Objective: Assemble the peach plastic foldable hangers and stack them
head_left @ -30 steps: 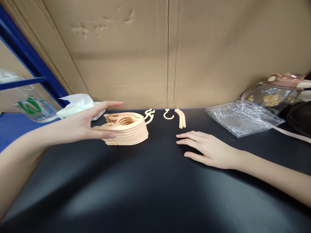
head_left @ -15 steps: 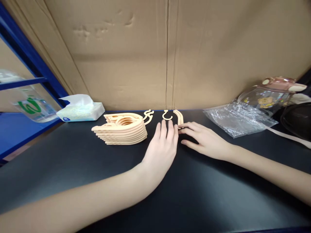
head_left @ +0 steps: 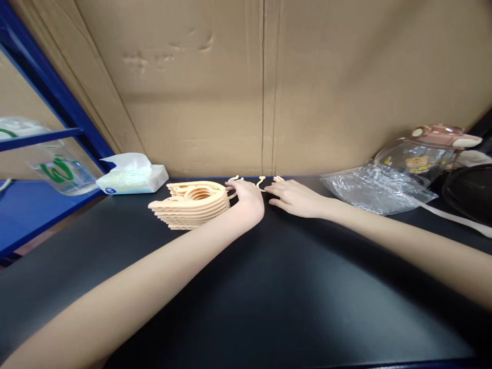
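Observation:
A stack of beige plastic clothes hangers (head_left: 188, 205) lies left of centre on the black tabletop, hooks toward the right. My left hand (head_left: 249, 197) is bent at the wrist, its fingers pointing left over the hooks (head_left: 235, 179) at the stack's right end. Those fingers look apart, though the hand partly hides them and the hooks. My right hand (head_left: 294, 197) rests palm down with fingers spread. Its fingertips are close to a single beige hook (head_left: 261, 181). Curved beige pieces (head_left: 278, 179) show just behind the right hand, mostly covered by it.
A tissue pack (head_left: 132, 177) and a clear bottle (head_left: 63, 171) by a blue frame (head_left: 92, 138) are at left. Crumpled clear plastic bags (head_left: 376, 189), a transparent container with a brown lid (head_left: 434, 136) and a black round object (head_left: 471, 195) are at right. Cardboard (head_left: 200, 102) stands behind.
My left hand has moved left and back from the single hook to the stack's hooks, with its fingers turned leftward. My right hand has shifted slightly left and farther back, covering more of the curved pieces.

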Motion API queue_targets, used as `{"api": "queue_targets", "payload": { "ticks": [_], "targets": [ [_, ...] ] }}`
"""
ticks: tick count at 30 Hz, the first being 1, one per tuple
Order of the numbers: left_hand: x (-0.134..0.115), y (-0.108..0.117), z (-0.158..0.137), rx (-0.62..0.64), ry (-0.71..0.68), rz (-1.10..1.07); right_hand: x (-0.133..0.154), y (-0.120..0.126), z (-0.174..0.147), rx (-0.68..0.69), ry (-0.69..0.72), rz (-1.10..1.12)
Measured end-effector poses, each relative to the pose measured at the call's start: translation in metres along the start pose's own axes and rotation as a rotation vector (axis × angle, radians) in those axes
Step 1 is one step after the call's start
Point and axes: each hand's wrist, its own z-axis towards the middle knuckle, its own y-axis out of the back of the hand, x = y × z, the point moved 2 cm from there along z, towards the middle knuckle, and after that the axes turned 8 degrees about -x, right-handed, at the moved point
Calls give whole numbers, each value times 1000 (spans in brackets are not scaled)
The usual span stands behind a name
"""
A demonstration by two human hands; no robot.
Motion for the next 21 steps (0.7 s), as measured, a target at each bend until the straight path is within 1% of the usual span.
{"api": "queue_targets", "payload": {
  "ticks": [4, 7, 11, 16, 18, 21],
  "targets": [
    [2, -5, 1, 134, 74, 120, 4, 0, 3, 1, 22, 24],
    [0, -6, -2, 163, 70, 170, 8, 5, -5, 0, 29, 41],
    [0, -7, -2, 130, 46, 215, 20, 14, -25, -19, 63, 65],
    [-1, -13, -1, 45, -15, 218, 47, 28, -57, -46, 148, 86],
    [-4, -13, -5, 17, -59, 216, 56, 33, -67, -50, 161, 66],
    [-10, -8, -19, -23, -151, 202, 68, 40, -79, -41, 183, 44]
  ]
}}
